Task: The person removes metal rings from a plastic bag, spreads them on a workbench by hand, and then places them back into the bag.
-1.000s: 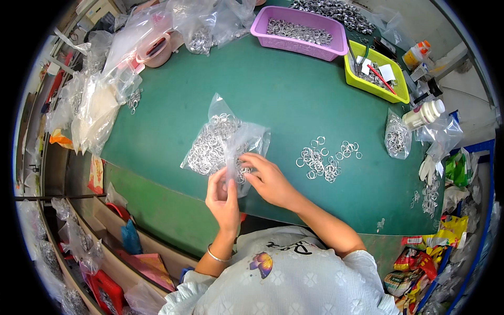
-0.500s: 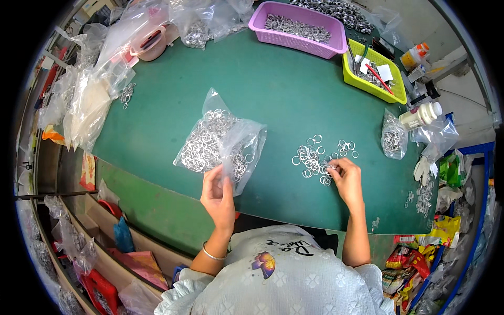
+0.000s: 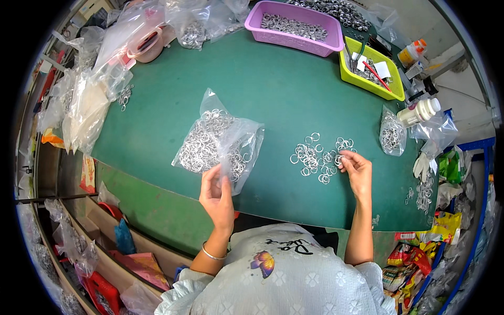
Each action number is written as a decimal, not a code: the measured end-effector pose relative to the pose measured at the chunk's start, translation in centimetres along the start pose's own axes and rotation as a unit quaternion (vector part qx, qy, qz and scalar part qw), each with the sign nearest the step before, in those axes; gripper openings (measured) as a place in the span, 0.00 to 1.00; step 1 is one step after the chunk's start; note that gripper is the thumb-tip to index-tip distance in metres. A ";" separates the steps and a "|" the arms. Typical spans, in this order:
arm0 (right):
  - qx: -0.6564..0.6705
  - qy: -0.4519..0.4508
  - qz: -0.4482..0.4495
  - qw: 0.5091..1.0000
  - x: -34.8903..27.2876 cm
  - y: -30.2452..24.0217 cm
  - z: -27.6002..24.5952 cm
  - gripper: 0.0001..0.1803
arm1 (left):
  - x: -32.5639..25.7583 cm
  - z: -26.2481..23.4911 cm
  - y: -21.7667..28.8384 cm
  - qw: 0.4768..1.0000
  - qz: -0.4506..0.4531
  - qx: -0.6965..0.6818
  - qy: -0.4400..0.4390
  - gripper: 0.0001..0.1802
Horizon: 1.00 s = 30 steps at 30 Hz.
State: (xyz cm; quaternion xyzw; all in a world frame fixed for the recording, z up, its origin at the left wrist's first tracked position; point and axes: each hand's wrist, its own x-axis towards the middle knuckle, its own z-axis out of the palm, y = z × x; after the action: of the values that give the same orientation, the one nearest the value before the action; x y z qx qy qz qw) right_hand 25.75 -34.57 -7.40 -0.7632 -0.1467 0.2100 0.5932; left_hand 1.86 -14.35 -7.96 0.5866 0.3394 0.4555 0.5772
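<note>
My left hand (image 3: 218, 202) pinches the near edge of a clear plastic bag (image 3: 249, 137) between thumb and fingers. The bag lies on the green table, filled with many silvery metal rings (image 3: 202, 147) seen through the film. To its right, loose metal rings (image 3: 308, 155) are spread in a small patch. My right hand (image 3: 359, 174) is at the right side of that patch, its thumb and fingertips closed on a metal ring (image 3: 339, 159). Whether it holds more than one ring is hard to make out.
At the back stand a purple basket (image 3: 294, 46) of rings and a yellow-green basket (image 3: 372, 85) with pliers and a red pen. A small bag of rings (image 3: 391, 137) and a white bottle (image 3: 419, 113) are at the right. Plastic bags (image 3: 86, 113) crowd the left edge.
My right hand has moved slightly right and away from me, from the near side of the loose rings to their right side. The left hand stays on the bag.
</note>
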 end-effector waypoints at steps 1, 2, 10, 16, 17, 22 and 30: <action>0.008 0.000 -0.001 1.000 -0.1 0.0 0.0 0.10 | -0.1 -0.1 0.2 1.000 -0.012 -0.006 -0.005 0.15; 0.015 -0.001 -0.001 1.000 -0.3 -0.1 0.0 0.10 | -0.1 -0.1 0.3 1.000 -0.024 -0.012 -0.009 0.16; -0.035 0.014 -0.022 0.999 -0.3 0.2 0.3 0.07 | 0.0 0.0 0.1 1.000 0.009 0.005 0.002 0.15; -0.016 0.017 -0.017 1.000 -0.1 0.2 0.4 0.07 | 0.0 -0.1 0.0 1.000 0.006 0.003 -0.001 0.15; 0.030 0.003 -0.006 1.000 -0.4 -0.2 0.7 0.07 | 0.0 -0.3 -0.1 1.000 0.006 0.007 -0.002 0.15; 0.144 -0.100 0.023 0.984 -1.7 -2.9 6.0 0.10 | -0.1 -0.2 0.0 1.000 0.009 0.001 0.000 0.15; -0.034 -0.182 -0.133 0.974 -2.4 -4.3 11.4 0.14 | -0.1 -0.4 0.8 0.999 -0.036 -0.013 -0.010 0.16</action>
State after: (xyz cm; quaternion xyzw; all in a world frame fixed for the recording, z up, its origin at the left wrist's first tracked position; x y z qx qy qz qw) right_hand 18.15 -25.00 -5.28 -0.7056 -0.3589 0.2598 0.5531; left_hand 1.36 -14.36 -7.18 0.5708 0.3484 0.4332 0.6042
